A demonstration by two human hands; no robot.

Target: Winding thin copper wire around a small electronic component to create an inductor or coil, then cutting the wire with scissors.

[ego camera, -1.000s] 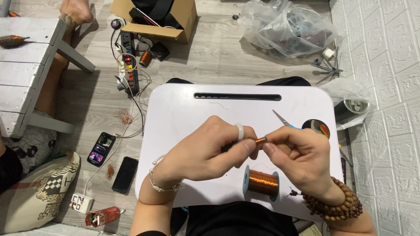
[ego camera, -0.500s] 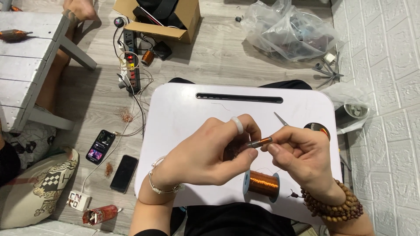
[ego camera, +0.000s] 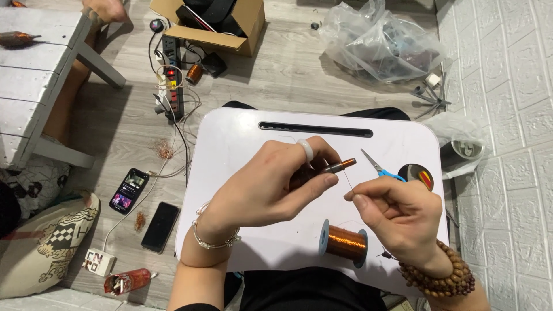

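Head view: I see my left hand with its fingers closed around a small dark rod tipped with copper winding, held above the white table. My right hand has thumb and forefinger pressed together, pinching a thin wire just below the rod's tip. A copper wire spool lies beneath those fingers; blue-handled scissors rest just beyond them.
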